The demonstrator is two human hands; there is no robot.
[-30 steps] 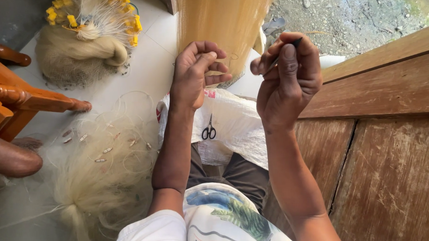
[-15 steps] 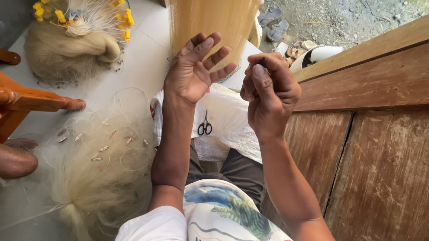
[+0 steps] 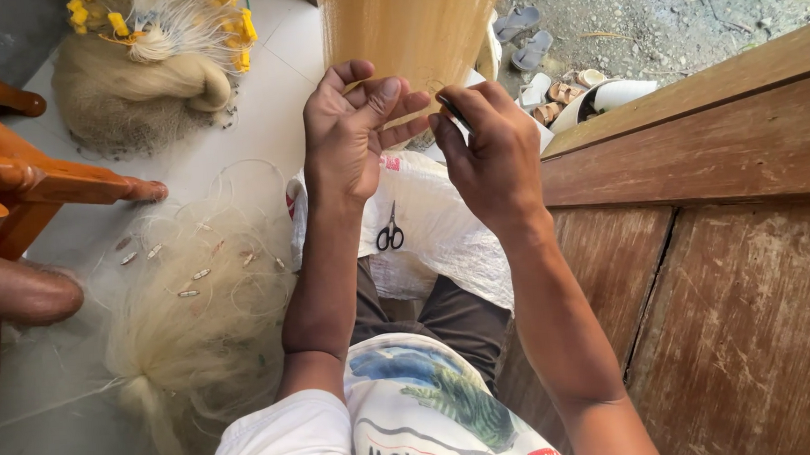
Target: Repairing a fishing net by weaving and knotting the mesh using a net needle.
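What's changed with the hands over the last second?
The right hand came down and in toward the left hand, now pinching a thin dark tool against the hanging net. The left hand's fingers opened, then curled back. The scissors stayed on the white sack, and the net pile stayed on the floor.

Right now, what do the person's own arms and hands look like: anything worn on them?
Both arms are bare from the upper arm down. The left hand and the right hand wear no gloves, and no rings, watch or bracelet show on the sides in view. A short white sleeve covers the left shoulder; it belongs to a white T-shirt with a blue-green print and lettering. No right sleeve shows.
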